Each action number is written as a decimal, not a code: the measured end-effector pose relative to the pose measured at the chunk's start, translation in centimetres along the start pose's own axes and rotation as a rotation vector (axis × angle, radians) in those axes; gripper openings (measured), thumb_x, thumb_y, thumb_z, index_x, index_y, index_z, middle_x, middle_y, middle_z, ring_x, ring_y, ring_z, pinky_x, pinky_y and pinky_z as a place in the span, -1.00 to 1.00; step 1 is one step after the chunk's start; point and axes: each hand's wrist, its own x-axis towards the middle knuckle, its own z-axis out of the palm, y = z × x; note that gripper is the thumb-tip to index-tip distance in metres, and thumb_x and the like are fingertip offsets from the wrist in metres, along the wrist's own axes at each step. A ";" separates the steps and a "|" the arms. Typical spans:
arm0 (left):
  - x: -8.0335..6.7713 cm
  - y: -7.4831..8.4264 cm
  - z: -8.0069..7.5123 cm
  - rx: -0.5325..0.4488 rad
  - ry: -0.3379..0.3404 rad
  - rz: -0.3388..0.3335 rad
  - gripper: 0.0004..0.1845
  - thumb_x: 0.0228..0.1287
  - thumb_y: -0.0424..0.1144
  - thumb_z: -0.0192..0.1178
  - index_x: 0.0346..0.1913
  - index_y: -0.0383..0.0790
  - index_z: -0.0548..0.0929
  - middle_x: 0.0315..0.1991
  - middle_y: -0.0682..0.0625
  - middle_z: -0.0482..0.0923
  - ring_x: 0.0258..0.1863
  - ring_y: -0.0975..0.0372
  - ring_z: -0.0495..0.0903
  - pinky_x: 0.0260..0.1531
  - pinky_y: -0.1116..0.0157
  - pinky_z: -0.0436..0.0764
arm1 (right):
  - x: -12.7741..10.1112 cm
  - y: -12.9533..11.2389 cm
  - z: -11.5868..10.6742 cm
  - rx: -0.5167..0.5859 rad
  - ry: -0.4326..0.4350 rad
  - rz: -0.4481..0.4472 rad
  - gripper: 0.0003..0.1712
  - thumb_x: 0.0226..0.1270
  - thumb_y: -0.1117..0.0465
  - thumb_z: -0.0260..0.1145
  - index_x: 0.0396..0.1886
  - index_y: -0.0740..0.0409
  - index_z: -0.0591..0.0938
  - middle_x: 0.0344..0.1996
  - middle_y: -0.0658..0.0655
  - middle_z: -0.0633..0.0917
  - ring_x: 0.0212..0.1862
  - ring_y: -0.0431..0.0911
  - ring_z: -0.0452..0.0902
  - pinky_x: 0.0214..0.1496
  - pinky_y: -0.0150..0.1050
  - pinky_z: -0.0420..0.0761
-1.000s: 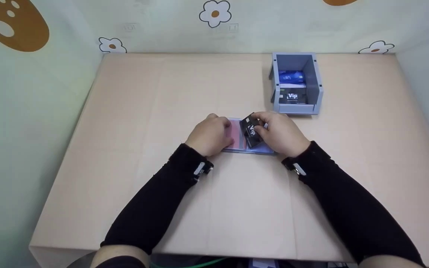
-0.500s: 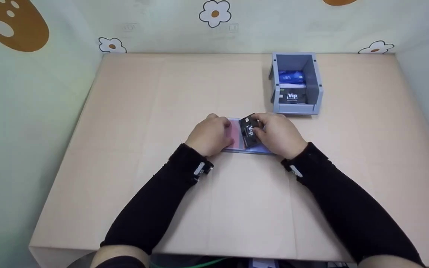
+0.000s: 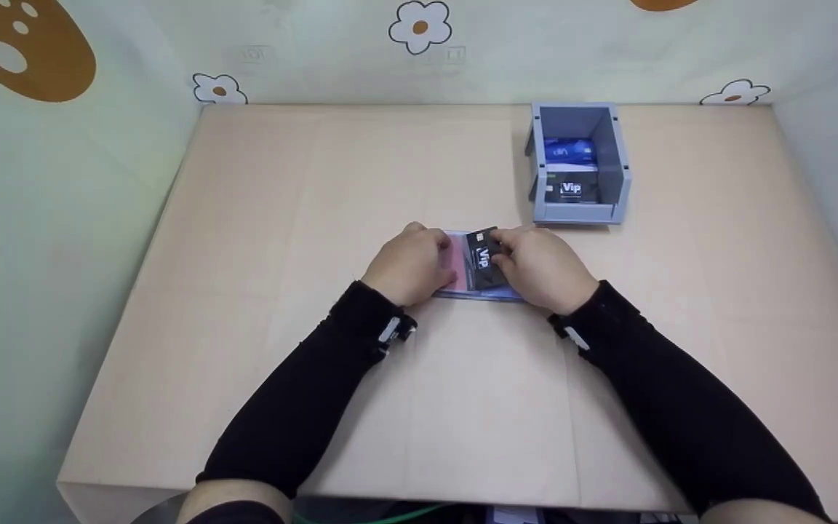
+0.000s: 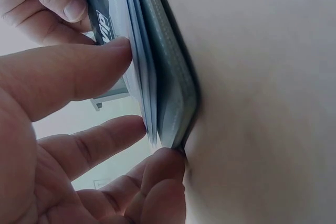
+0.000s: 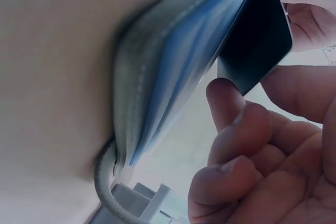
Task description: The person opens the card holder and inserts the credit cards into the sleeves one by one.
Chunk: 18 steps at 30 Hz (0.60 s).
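Observation:
An open card holder (image 3: 455,266) with a stitched cover and clear sleeves lies on the table in the head view. My left hand (image 3: 412,263) holds its left side; in the left wrist view the thumb and index finger grip the sleeves (image 4: 146,72). Between thumb and fingers, my right hand (image 3: 546,268) pinches a black Vip card (image 3: 483,258). The card sits slightly tilted over the middle of the holder, its left edge against a sleeve. From the right wrist view its dark back shows, angled up from the sleeves. Whether its edge is inside a pocket, I cannot tell.
Behind the right hand stands a grey-blue plastic bin (image 3: 579,213) containing a blue card (image 3: 570,151) and another black Vip card (image 3: 586,191). A pale cloth covers the table (image 3: 302,204), and patterned walls border its back and sides.
The right hand has shifted slightly left and toward me. The Vip card in it has turned straighter and moved left against the sleeve. The left hand has stayed in place.

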 end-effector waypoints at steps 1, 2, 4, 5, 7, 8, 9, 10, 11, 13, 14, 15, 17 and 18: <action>0.0 0.0 0.0 0.000 0.001 -0.001 -0.42 0.36 -0.06 0.42 0.36 -0.21 0.63 0.11 -0.12 0.59 0.00 0.12 0.62 0.16 0.13 0.64 | 0.0 0.0 0.0 -0.004 -0.008 0.000 -0.55 0.51 0.24 0.31 0.31 0.35 0.64 0.16 0.36 0.74 0.20 0.23 0.68 0.33 0.15 0.58; 0.0 0.0 0.0 -0.001 0.002 -0.002 -0.43 0.36 -0.06 0.42 0.36 -0.20 0.63 0.11 -0.12 0.59 -0.01 0.12 0.62 0.16 0.13 0.64 | 0.0 0.0 -0.1 -0.007 -0.015 0.000 -0.55 0.51 0.24 0.31 0.31 0.34 0.64 0.16 0.35 0.75 0.19 0.22 0.69 0.32 0.15 0.59; 0.0 0.0 0.0 0.001 0.004 -0.005 -0.43 0.36 -0.05 0.42 0.35 -0.20 0.63 0.10 -0.12 0.59 -0.02 0.12 0.62 0.14 0.14 0.64 | -0.1 -0.1 -0.1 -0.012 -0.029 -0.003 -0.55 0.51 0.25 0.31 0.31 0.33 0.65 0.14 0.35 0.76 0.16 0.21 0.71 0.29 0.14 0.61; 0.0 0.0 0.0 0.000 0.004 -0.006 -0.43 0.36 -0.05 0.42 0.35 -0.20 0.63 0.09 -0.11 0.58 -0.02 0.12 0.62 0.14 0.14 0.64 | -0.1 -0.1 -0.1 -0.016 -0.035 -0.008 -0.55 0.50 0.27 0.31 0.31 0.33 0.65 0.13 0.35 0.76 0.15 0.21 0.71 0.28 0.14 0.62; 0.0 0.1 0.0 0.002 0.005 -0.008 -0.43 0.36 -0.04 0.42 0.35 -0.21 0.64 0.08 -0.11 0.58 -0.04 0.12 0.61 0.12 0.14 0.65 | -0.1 -0.1 -0.2 -0.025 -0.046 -0.020 -0.55 0.49 0.31 0.29 0.31 0.34 0.64 0.11 0.36 0.76 0.15 0.21 0.71 0.28 0.14 0.63; 0.0 0.0 0.0 0.001 0.004 -0.008 -0.43 0.36 -0.04 0.42 0.35 -0.21 0.64 0.08 -0.11 0.58 -0.04 0.12 0.62 0.12 0.14 0.65 | -0.2 -0.1 -0.3 -0.028 -0.053 -0.027 -0.55 0.48 0.33 0.28 0.31 0.34 0.64 0.11 0.36 0.76 0.16 0.21 0.71 0.28 0.13 0.64; 0.0 0.0 0.0 0.001 0.005 -0.007 -0.43 0.36 -0.04 0.42 0.35 -0.22 0.64 0.08 -0.12 0.59 -0.04 0.12 0.62 0.11 0.14 0.65 | -0.2 -0.1 -0.3 -0.030 -0.059 -0.031 -0.54 0.46 0.35 0.26 0.32 0.34 0.64 0.11 0.37 0.76 0.16 0.21 0.71 0.28 0.13 0.64; 0.0 0.0 0.0 0.001 0.005 -0.006 -0.43 0.36 -0.04 0.42 0.35 -0.22 0.64 0.08 -0.12 0.59 -0.04 0.12 0.62 0.12 0.14 0.65 | -0.2 -0.1 -0.4 -0.030 -0.065 -0.035 -0.52 0.44 0.38 0.24 0.32 0.35 0.63 0.12 0.37 0.76 0.16 0.21 0.71 0.28 0.13 0.64; 0.0 0.0 0.0 0.001 0.005 -0.005 -0.43 0.36 -0.04 0.42 0.35 -0.23 0.64 0.09 -0.13 0.59 -0.03 0.12 0.62 0.12 0.14 0.65 | -0.2 -0.1 -0.4 -0.032 -0.072 -0.040 -0.50 0.41 0.41 0.22 0.33 0.35 0.63 0.12 0.37 0.76 0.17 0.21 0.71 0.28 0.13 0.64; 0.0 0.0 0.0 0.002 0.006 -0.002 -0.42 0.36 -0.04 0.42 0.34 -0.23 0.63 0.10 -0.14 0.60 -0.02 0.11 0.62 0.14 0.13 0.65 | -0.2 -0.1 -0.5 -0.034 -0.084 -0.046 -0.47 0.38 0.44 0.19 0.34 0.35 0.62 0.13 0.38 0.75 0.18 0.21 0.71 0.29 0.12 0.64; 0.0 0.0 0.0 0.002 0.007 -0.001 -0.42 0.36 -0.04 0.42 0.34 -0.23 0.63 0.11 -0.14 0.60 -0.01 0.11 0.62 0.15 0.13 0.64 | -0.2 -0.1 -0.5 -0.035 -0.089 -0.048 -0.46 0.36 0.45 0.18 0.34 0.35 0.62 0.13 0.37 0.75 0.18 0.20 0.71 0.29 0.12 0.64; 0.0 0.0 0.0 0.001 0.008 0.000 -0.42 0.36 -0.04 0.42 0.34 -0.24 0.63 0.12 -0.15 0.60 -0.01 0.11 0.62 0.17 0.13 0.64 | -0.2 -0.1 -0.5 -0.037 -0.093 -0.049 -0.46 0.35 0.45 0.18 0.34 0.34 0.62 0.13 0.37 0.76 0.17 0.20 0.71 0.29 0.11 0.64; 0.0 -0.1 0.0 0.001 0.012 0.003 -0.42 0.36 -0.04 0.42 0.34 -0.24 0.63 0.14 -0.16 0.59 0.00 0.11 0.62 0.18 0.13 0.63 | -0.3 -0.2 -0.5 -0.044 -0.096 -0.053 -0.47 0.36 0.45 0.18 0.32 0.32 0.64 0.11 0.35 0.77 0.15 0.19 0.71 0.28 0.11 0.64; 0.0 -0.1 0.0 -0.001 0.013 0.003 -0.42 0.36 -0.04 0.41 0.34 -0.24 0.64 0.14 -0.16 0.59 0.00 0.11 0.62 0.18 0.13 0.63 | -0.3 -0.2 -0.5 -0.047 -0.096 -0.056 -0.49 0.36 0.44 0.18 0.30 0.31 0.65 0.10 0.34 0.77 0.13 0.18 0.72 0.27 0.11 0.65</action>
